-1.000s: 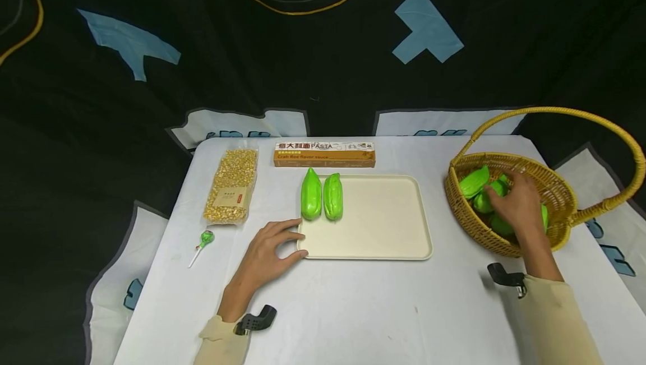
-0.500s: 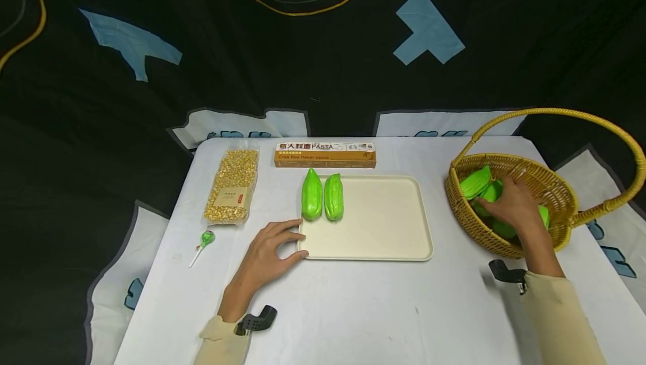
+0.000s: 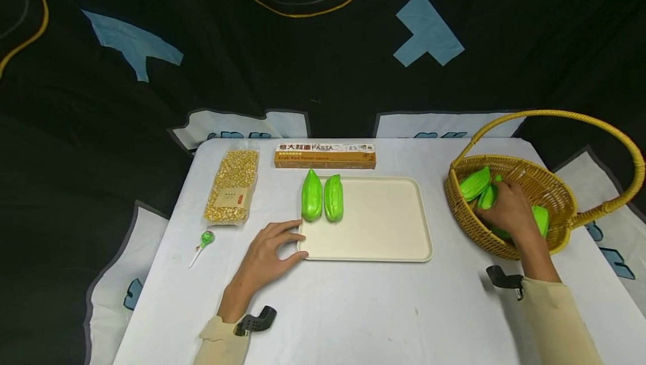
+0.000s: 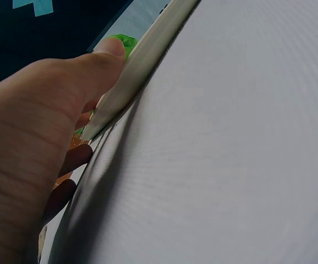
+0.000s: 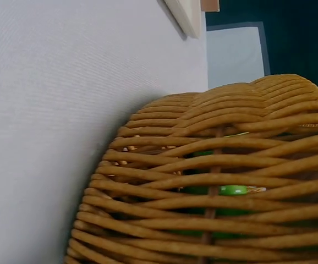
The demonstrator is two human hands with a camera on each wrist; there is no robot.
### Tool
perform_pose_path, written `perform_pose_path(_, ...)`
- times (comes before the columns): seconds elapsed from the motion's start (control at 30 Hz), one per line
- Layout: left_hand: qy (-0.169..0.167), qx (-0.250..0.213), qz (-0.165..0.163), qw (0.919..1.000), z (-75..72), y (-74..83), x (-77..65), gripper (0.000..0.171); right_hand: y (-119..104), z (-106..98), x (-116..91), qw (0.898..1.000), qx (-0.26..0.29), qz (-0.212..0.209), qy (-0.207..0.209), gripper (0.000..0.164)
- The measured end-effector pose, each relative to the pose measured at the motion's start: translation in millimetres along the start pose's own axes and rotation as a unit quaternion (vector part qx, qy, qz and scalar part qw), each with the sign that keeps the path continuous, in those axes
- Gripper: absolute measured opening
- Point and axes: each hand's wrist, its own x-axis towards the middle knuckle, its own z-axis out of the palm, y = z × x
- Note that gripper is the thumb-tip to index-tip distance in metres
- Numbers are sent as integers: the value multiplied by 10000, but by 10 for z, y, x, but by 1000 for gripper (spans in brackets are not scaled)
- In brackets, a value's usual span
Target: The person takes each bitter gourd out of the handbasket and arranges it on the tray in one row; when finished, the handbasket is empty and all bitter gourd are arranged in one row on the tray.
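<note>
In the head view, my left hand [image 3: 269, 253] touches the left edge of the cream tray [image 3: 373, 225], its fingers extended and apart; the left wrist view shows the thumb [image 4: 107, 60] at the tray's side. Two ridged, pointed green fruits [image 3: 311, 197] lie side by side on the tray's left part. Over on the right, my right hand [image 3: 512, 211] reaches down into the wicker basket [image 3: 560, 197]. Its thumb and fingers bend down around a green fruit [image 3: 487, 197]; the fingertips are hidden, so I cannot tell whether they grip it. More green fruits [image 3: 475, 183] lie around it.
A pasta box [image 3: 325, 156] lies behind the tray. Left of it is a clear bag of corn kernels [image 3: 232, 185], with a green lollipop [image 3: 205, 240] below. The basket's tall arched handle [image 3: 560, 112] rises above its rim. A white cloth covers the table [image 3: 373, 309].
My right hand has shifted slightly left and lower inside the basket, uncovering more of a green fruit on its right side. The left hand, the tray and its two fruits have stayed put.
</note>
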Motion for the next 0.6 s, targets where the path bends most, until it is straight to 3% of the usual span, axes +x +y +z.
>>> perform_pose_path(0.2, 9, -26, -1, 10000, 3, 1, -4, 36, 29, 31, -11, 9996, 140, 169, 189, 88)
perform_pose_path(0.6, 71, 41, 93, 9999, 24, -26, 5, 36, 86, 15, -60, 9935, 390, 427, 979, 70)
